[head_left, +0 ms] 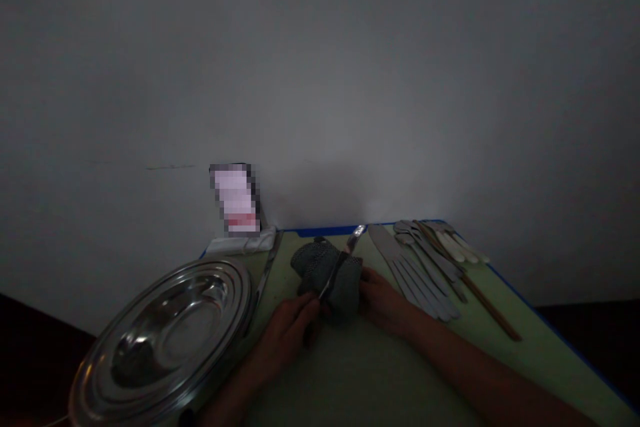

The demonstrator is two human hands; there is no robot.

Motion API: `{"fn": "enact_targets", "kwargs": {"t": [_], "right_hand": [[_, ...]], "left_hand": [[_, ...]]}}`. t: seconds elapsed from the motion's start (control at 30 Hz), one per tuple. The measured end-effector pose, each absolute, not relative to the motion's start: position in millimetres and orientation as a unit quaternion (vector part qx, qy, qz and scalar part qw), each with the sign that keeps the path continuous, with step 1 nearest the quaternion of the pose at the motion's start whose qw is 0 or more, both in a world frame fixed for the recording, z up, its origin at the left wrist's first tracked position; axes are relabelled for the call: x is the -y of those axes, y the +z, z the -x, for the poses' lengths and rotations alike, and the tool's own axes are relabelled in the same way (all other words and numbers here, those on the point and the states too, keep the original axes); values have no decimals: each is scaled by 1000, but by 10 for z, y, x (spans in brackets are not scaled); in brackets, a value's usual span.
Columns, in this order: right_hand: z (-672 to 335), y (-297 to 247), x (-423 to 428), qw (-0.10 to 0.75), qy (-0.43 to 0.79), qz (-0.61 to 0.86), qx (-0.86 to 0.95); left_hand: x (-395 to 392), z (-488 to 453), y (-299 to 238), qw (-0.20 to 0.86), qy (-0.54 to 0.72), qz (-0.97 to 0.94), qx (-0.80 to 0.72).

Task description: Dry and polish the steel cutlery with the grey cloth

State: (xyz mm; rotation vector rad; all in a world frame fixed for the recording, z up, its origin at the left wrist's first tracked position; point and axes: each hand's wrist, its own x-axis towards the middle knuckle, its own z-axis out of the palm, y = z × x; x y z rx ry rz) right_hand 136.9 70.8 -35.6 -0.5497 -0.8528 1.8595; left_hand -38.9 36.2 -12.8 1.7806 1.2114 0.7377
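Observation:
My left hand (pixel 287 330) is closed round the handle of a metal utensil (pixel 340 267), whose shiny tip points up and away toward the wall. The utensil's shaft passes through a grey cloth (pixel 327 273) bunched on the pale green table (pixel 380 380). My right hand (pixel 383 297) is closed on the right side of that cloth, fingers tucked under it. The scene is dim and the utensil's kind is hard to tell.
A large round steel tray (pixel 165 337) sits at the left front. Several pieces of cutlery (pixel 425 267) lie in a row at the right back, with a wooden-handled one (pixel 487 307). A blurred upright card (pixel 235 199) stands against the white wall. The table has a blue edge (pixel 325 230).

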Motion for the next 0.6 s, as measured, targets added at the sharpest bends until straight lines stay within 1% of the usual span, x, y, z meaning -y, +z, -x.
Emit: {"fn": "enact_targets", "kwargs": {"t": [0.2, 0.3, 0.43, 0.6], "right_hand": [[-1380, -369, -749, 556, 748, 249, 262], [-1383, -376, -804, 578, 748, 261, 197], [-1410, -339, -833, 553, 779, 252, 151], [-1479, -216, -769, 487, 822, 209, 209]], "left_hand": [[-381, 360, -108, 454, 290, -710, -455], [-377, 340, -110, 465, 317, -689, -457], [-360, 327, -80, 422, 372, -675, -478], [-378, 325, -59, 386, 391, -650, -525]]}}
